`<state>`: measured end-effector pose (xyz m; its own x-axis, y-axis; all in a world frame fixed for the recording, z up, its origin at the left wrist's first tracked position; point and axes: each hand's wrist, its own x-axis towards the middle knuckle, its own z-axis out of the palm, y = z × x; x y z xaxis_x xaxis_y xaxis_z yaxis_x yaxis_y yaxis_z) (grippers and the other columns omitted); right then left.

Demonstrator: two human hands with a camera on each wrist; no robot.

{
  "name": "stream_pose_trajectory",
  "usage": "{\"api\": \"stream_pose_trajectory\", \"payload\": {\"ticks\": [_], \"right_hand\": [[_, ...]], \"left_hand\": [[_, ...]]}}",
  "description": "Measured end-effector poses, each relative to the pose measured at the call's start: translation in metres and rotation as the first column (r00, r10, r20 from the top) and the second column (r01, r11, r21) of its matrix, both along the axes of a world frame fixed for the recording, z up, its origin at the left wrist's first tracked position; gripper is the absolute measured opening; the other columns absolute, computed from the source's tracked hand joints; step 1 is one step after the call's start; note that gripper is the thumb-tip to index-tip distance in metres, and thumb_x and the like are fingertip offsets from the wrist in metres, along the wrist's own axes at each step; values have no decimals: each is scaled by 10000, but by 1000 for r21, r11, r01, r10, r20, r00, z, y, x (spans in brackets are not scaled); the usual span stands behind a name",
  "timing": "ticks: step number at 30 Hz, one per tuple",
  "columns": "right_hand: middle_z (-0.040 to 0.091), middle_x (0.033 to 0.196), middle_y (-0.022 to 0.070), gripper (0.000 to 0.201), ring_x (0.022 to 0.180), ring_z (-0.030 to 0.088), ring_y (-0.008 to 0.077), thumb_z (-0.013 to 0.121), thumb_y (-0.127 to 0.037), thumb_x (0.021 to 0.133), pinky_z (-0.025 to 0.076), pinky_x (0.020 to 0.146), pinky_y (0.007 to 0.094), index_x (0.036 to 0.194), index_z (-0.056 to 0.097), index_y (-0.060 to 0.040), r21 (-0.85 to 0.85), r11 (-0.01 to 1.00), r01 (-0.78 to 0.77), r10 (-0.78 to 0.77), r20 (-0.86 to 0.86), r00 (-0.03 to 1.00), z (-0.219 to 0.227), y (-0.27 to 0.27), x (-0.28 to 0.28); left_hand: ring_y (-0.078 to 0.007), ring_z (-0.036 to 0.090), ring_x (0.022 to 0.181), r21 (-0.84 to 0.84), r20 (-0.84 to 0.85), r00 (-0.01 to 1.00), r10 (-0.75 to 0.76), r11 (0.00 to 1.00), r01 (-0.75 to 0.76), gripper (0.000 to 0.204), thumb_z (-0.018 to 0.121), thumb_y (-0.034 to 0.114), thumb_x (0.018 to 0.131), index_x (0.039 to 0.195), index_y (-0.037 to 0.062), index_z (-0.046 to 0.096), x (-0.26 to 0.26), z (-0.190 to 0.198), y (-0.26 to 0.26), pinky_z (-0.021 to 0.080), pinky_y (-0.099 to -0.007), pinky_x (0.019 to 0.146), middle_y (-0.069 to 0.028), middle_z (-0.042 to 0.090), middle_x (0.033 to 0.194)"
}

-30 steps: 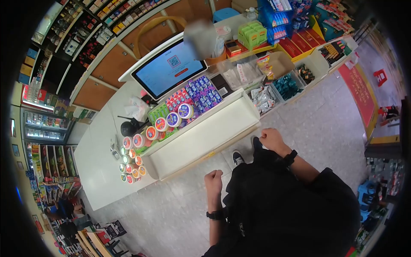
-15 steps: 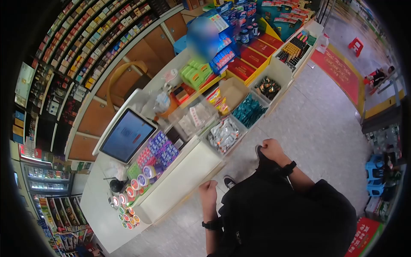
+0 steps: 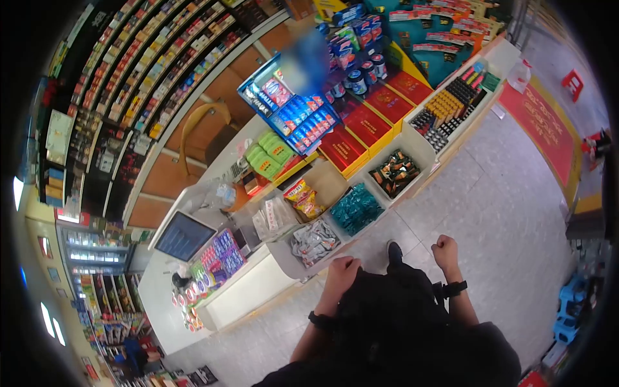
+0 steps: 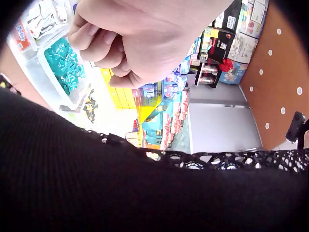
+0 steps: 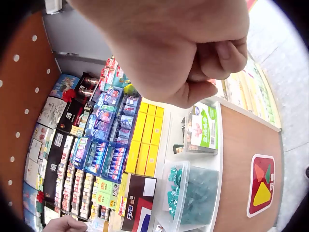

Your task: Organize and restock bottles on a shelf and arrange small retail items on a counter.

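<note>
My left hand [image 3: 342, 274] is curled into a fist in front of the counter, holding nothing. Nearest to it in the head view is a clear bin of silver packets [image 3: 314, 242]. Out over the floor to the right, my right hand [image 3: 445, 251] is also a fist with nothing in it. The left wrist view shows the left fingers [image 4: 104, 46] folded toward the palm. Folded right fingers [image 5: 224, 60] appear close up in the right wrist view. Beyond the left hand stand bins of teal packets [image 3: 356, 209] and dark wrapped packets [image 3: 394, 170].
Along the white counter [image 3: 248, 293] are a screen [image 3: 185, 236], a blue candy rack [image 3: 303, 122], red boxes [image 3: 367, 122] and a tray of small upright items [image 3: 445, 106]. Shelves of small boxes [image 3: 155, 71] line the back. Grey floor [image 3: 490, 213] and a red mat [image 3: 545, 122] lie right.
The head view has shifted along the counter, bringing the packet bins nearer the middle. The left hand is now farther right in view, the right hand lower and farther right. Both stay curled.
</note>
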<state>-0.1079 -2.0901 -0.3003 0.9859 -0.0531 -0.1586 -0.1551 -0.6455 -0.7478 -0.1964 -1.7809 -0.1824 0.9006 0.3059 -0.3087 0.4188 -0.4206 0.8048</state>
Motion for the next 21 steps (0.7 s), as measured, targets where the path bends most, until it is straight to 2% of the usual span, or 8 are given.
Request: {"api": "stream_pose_trajectory", "payload": {"ticks": [2,4,9,10,12,16,19,21], "right_hand": [[518,572,185,160,545,524,347,632,-74,658,415,538,434,630,490,-6,-10,1000,6,-6,-65,998,3,-7,9],[547,596,199,162,574,554,390,637,-88,669,430,555,454,648,499,-6,-22,1000,12,-14,-119,993,0,-5,21],[477,553,179,142,527,471,383,585,-51,672,388,525,452,641,452,-13,-77,993,-87,90,34,995,0,20,48],[477,553,179,142,527,471,383,585,-51,672,388,525,452,641,452,-13,-89,990,-111,114,35,993,5,26,51],[473,555,182,103,529,461,389,555,-17,672,384,526,450,646,455,-14,-52,979,-195,198,64,978,15,42,62],[457,549,175,93,519,441,373,528,17,668,378,522,436,647,443,-16,-69,951,-302,308,83,948,20,67,82],[447,547,166,169,509,415,357,577,28,703,367,514,426,646,425,-19,-46,917,-396,398,63,915,33,106,103],[432,558,149,249,514,412,307,644,15,749,362,518,408,657,415,-20,-22,896,-444,445,76,893,44,132,111]], "left_hand": [[-351,601,586,21,-38,998,-51,998,52,332,614,237,866,702,-50,584,8,7,-3,418,-430,561,-252,540,635],[-384,615,613,26,-60,998,-10,1000,12,334,615,249,867,704,-40,587,10,9,-1,423,-441,562,-257,548,651],[-440,613,677,83,-61,997,49,996,-44,340,629,269,858,703,-31,592,14,1,10,437,-476,575,-263,563,672],[-440,613,677,72,-60,996,73,995,-68,340,629,269,858,703,-31,592,14,-2,11,437,-476,575,-263,563,672],[-309,512,494,95,46,995,85,992,-89,323,617,218,864,702,-54,554,16,-5,18,398,-432,521,-234,495,587],[-371,551,537,55,101,980,173,982,-179,316,614,219,858,710,-55,559,24,-6,42,414,-442,534,-251,519,618],[-380,562,549,3,121,953,278,960,-280,327,614,237,856,718,-55,567,25,-9,68,419,-446,543,-250,517,612],[-378,573,557,-24,46,945,325,946,-325,342,613,255,857,724,-58,574,24,-4,83,423,-449,557,-249,524,616]]}}
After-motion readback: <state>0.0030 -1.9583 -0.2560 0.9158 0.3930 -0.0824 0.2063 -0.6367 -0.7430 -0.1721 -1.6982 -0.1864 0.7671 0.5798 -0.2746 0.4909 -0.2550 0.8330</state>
